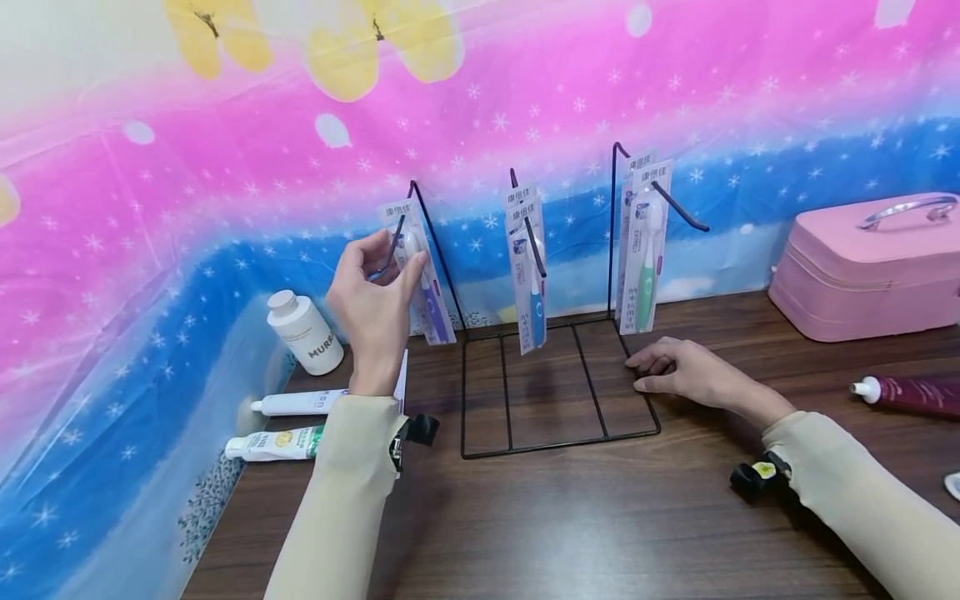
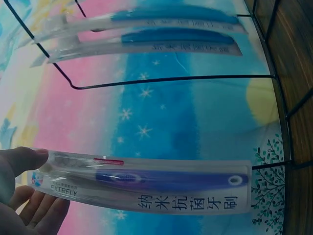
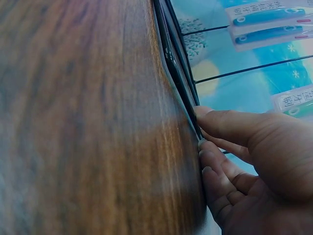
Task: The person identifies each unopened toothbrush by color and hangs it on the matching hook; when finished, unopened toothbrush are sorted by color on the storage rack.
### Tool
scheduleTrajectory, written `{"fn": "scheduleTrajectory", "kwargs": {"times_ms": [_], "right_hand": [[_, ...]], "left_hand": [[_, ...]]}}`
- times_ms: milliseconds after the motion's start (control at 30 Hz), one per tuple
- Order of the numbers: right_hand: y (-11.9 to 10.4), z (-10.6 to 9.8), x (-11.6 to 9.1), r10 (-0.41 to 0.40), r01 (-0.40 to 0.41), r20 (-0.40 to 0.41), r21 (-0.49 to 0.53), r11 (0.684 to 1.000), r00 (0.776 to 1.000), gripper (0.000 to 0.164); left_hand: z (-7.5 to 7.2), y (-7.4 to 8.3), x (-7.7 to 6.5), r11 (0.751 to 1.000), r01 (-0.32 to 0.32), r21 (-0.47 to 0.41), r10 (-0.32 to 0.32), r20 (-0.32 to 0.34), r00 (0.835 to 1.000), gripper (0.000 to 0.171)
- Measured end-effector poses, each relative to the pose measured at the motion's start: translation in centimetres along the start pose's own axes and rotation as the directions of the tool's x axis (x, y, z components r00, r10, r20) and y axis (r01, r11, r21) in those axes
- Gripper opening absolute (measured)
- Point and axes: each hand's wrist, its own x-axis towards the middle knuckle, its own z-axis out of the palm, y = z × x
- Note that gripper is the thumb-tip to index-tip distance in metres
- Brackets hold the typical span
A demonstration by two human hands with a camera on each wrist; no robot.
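Observation:
My left hand (image 1: 372,312) holds the top of a packaged purple toothbrush (image 1: 435,310) at the left hook of a black wire rack (image 1: 562,444). In the left wrist view, thumb and fingers hold the brush-head end of that clear pack (image 2: 171,183). My right hand (image 1: 693,375) pinches the rack's right base wire low at the table, between thumb and fingers, as the right wrist view shows. Packaged blue toothbrushes (image 1: 536,317) hang on the middle hook, one behind another. From the right hook hang packaged toothbrushes, the front one green (image 1: 645,296).
Left of the rack stand a white bottle (image 1: 303,333) and two lying tubes, one white (image 1: 296,403), one green and white (image 1: 277,444). A pink case (image 1: 862,275) stands back right, with a dark red tube (image 1: 915,395) before it. A patterned cloth (image 1: 562,108) hangs behind.

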Motion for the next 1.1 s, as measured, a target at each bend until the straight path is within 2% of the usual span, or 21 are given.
{"fn": "scheduleTrajectory", "kwargs": {"times_ms": [333,633,933,1100], "right_hand": [[-0.14,0.01,0.12,-0.003,0.003,-0.002,0.01,1.0,1.0,0.034],[-0.17,-0.01,0.07,-0.018,0.018,-0.004,-0.004,1.0,1.0,0.034],[0.21,0.12,0.13,-0.025,0.025,-0.006,-0.008,1.0,1.0,0.035],[0.12,0.08,0.11,-0.022,0.022,-0.005,-0.011,1.0,1.0,0.036]], "left_hand": [[0.61,-0.86,0.97,0.999,0.033,0.025,-0.034,0.019,0.999,0.045],[0.46,-0.96,0.73,0.999,0.026,0.026,-0.026,0.024,0.999,0.047],[0.39,-0.91,0.26,0.999,0.045,-0.005,-0.045,0.02,0.999,0.052],[0.05,0.01,0.16,0.998,0.054,-0.041,-0.052,0.038,0.998,0.051]]}}
